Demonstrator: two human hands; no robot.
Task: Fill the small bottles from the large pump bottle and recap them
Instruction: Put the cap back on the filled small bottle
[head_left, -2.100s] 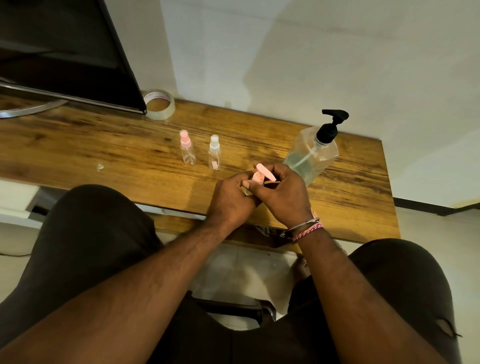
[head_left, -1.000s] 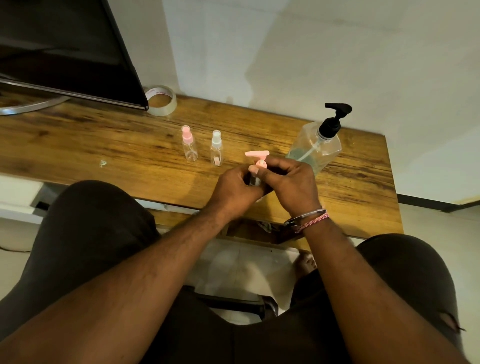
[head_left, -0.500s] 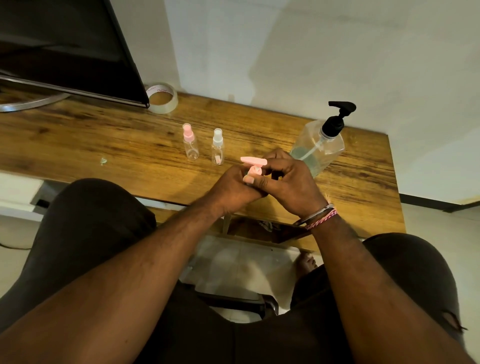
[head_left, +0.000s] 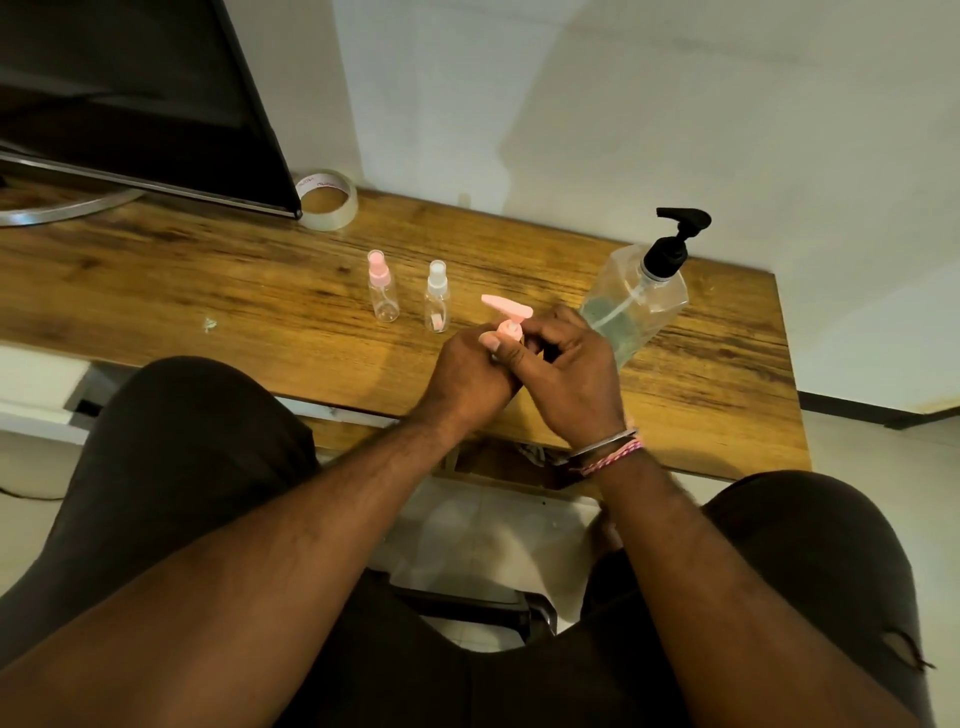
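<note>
My left hand (head_left: 470, 376) is wrapped round a small bottle that is hidden inside the fist. Its pink pump cap (head_left: 508, 314) sticks up above my fingers, and my right hand (head_left: 566, 371) pinches the cap's collar. The large clear pump bottle (head_left: 631, 306) with a black pump head stands just right of my hands, about half full. Two small capped spray bottles stand on the wooden table (head_left: 208, 291) to the left: one with a pink cap (head_left: 382, 291) and one with a white cap (head_left: 437, 299).
A roll of clear tape (head_left: 327, 200) lies at the table's back edge next to a dark monitor (head_left: 130, 93) on a metal stand. A tiny scrap (head_left: 209, 325) lies on the table at the left. My knees sit below the front edge.
The pink pump cap has turned between my fingers, its spout now pointing left and back. My hands have stayed together at the same spot.
</note>
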